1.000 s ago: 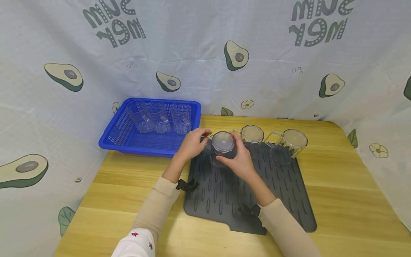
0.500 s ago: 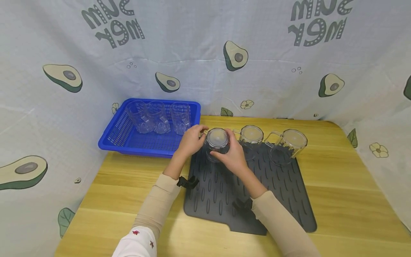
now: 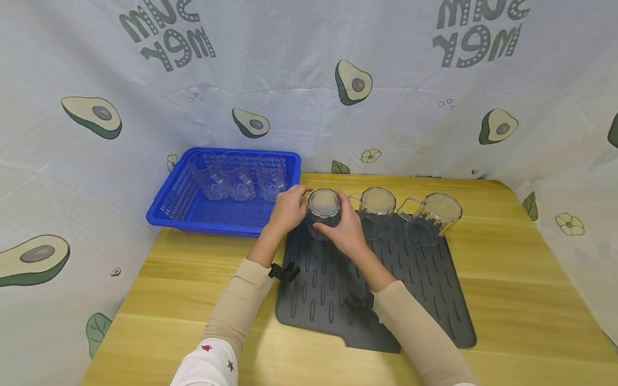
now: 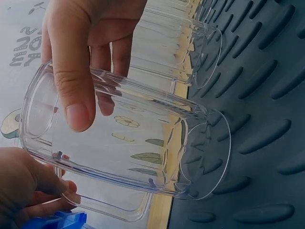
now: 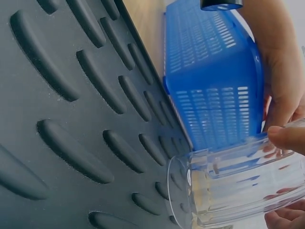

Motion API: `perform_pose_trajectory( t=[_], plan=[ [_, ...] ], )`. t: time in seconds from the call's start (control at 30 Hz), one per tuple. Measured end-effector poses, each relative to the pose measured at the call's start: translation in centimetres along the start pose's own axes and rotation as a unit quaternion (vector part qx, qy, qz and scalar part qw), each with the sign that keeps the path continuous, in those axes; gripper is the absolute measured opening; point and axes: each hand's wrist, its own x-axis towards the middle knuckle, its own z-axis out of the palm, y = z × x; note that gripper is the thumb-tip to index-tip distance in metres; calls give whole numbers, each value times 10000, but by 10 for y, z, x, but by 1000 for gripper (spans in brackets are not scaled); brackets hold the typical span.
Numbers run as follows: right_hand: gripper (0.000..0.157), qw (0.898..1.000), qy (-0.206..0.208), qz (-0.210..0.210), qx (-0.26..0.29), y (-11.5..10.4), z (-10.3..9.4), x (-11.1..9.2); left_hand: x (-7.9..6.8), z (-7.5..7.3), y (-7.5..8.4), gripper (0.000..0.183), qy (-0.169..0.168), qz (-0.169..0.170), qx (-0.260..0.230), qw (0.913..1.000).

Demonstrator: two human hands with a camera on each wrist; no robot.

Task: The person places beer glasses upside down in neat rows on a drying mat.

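Note:
A clear glass mug stands upside down at the mat's far left part, its base up. Whether its rim touches the dark ridged mat or hovers just over it, I cannot tell. My right hand grips the mug's body near the base, thumb on the near side, as the left wrist view shows. With thumb and fingers, my left hand holds the mug's handle on the left side. Two more upturned mugs, a middle one and a right one, stand to the right with handles pointing left.
A blue plastic basket at the back left holds several clear glass mugs, lying tilted inside. Mat and basket are on a wooden table. Behind hangs a white curtain with avocado prints.
Both hands have moved the held mug left and slightly toward the back, away from the middle mug. The other mugs and the basket have stayed put.

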Motion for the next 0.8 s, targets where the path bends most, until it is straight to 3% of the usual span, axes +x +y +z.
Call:
perform_pose_trajectory(
  t=[0.23, 0.53, 0.8],
  plan=[
    [96, 9999, -97, 78, -107, 3, 1, 5, -1, 1, -1, 41, -18, -19, -42, 10000],
    [100, 9995, -218, 156, -179, 6, -1, 7, -7, -2, -2, 40, 107, -177, -686, 9974],
    [101, 9996, 4, -9, -275, 4, -3, -1, -15, -4, -1, 37, 386, -147, -1003, 9941]
  ],
)
